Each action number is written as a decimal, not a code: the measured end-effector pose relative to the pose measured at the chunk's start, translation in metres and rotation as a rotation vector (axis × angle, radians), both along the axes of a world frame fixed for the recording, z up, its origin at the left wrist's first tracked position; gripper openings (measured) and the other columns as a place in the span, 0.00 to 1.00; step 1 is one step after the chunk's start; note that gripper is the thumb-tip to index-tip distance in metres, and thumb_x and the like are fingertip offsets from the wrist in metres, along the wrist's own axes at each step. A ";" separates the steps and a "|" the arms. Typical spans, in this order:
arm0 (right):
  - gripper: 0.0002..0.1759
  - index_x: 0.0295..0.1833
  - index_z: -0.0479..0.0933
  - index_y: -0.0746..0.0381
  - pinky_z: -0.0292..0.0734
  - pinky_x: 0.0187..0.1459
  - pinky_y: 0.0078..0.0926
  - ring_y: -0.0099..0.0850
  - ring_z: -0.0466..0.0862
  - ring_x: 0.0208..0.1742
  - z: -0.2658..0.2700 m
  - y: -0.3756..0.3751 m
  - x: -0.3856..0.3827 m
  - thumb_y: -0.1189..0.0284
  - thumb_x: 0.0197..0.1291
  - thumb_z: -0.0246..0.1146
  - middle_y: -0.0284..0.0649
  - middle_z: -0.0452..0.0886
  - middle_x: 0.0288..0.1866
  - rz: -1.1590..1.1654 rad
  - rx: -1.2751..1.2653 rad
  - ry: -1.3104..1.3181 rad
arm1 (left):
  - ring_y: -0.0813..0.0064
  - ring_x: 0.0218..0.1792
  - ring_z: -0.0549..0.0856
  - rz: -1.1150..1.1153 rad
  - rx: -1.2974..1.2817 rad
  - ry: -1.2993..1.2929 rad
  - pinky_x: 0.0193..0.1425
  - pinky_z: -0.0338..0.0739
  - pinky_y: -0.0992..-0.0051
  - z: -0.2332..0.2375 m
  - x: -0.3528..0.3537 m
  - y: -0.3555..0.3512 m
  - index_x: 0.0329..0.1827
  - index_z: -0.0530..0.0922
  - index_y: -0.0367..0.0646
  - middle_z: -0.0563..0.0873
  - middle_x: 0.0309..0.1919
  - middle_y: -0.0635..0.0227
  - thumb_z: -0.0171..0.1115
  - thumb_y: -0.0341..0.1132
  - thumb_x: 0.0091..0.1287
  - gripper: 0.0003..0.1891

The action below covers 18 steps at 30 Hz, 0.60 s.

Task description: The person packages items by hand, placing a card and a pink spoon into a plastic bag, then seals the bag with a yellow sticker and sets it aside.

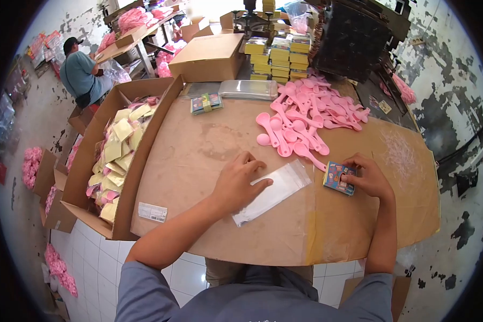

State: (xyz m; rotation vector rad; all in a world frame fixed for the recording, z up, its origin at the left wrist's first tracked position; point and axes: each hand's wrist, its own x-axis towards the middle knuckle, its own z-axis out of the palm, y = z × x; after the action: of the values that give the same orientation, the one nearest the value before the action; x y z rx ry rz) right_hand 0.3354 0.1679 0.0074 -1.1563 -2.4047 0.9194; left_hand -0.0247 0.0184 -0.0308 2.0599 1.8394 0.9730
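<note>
My left hand hovers over the left end of a flat clear plastic bag with a white face, thumb and fingers apart with nothing between them. At the right, my right hand grips a small stack of colourful printed cards, its thumb pressed on the top face. The stack sits on the cardboard table top, just right of the bag. Beyond both hands spreads a heap of pink plastic measuring spoons; one spoon's handle reaches right up to the card stack.
A long open carton of packed pieces lines the table's left side. Further back are a banded card bundle, a pile of clear bags, a closed box and stacked cards. Another person sits far left.
</note>
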 end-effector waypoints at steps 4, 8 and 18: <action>0.19 0.53 0.86 0.63 0.77 0.53 0.30 0.29 0.82 0.49 -0.002 0.001 -0.001 0.68 0.59 0.79 0.34 0.84 0.46 -0.059 -0.042 0.084 | 0.67 0.41 0.86 -0.047 -0.082 -0.141 0.48 0.82 0.68 -0.010 -0.003 0.005 0.48 0.88 0.42 0.83 0.40 0.64 0.77 0.40 0.65 0.14; 0.16 0.52 0.85 0.63 0.76 0.53 0.30 0.26 0.81 0.49 -0.009 0.002 0.000 0.71 0.60 0.77 0.33 0.85 0.46 -0.119 -0.021 0.145 | 0.70 0.38 0.86 -0.043 -0.072 -0.167 0.45 0.81 0.70 -0.007 -0.003 0.004 0.46 0.87 0.40 0.84 0.38 0.64 0.76 0.37 0.66 0.11; 0.11 0.53 0.84 0.64 0.79 0.51 0.27 0.22 0.83 0.48 0.003 -0.012 -0.013 0.74 0.67 0.72 0.33 0.88 0.42 -0.120 -0.216 0.450 | 0.82 0.31 0.85 -0.048 -0.247 -0.563 0.37 0.80 0.74 0.006 -0.009 0.003 0.54 0.86 0.38 0.92 0.35 0.68 0.70 0.30 0.70 0.12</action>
State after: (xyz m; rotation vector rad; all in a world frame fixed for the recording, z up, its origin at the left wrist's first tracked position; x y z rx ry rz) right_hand 0.3221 0.1561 0.0100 -1.0175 -1.8947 1.2681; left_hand -0.0336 0.0215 -0.0247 1.4811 1.5139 1.1057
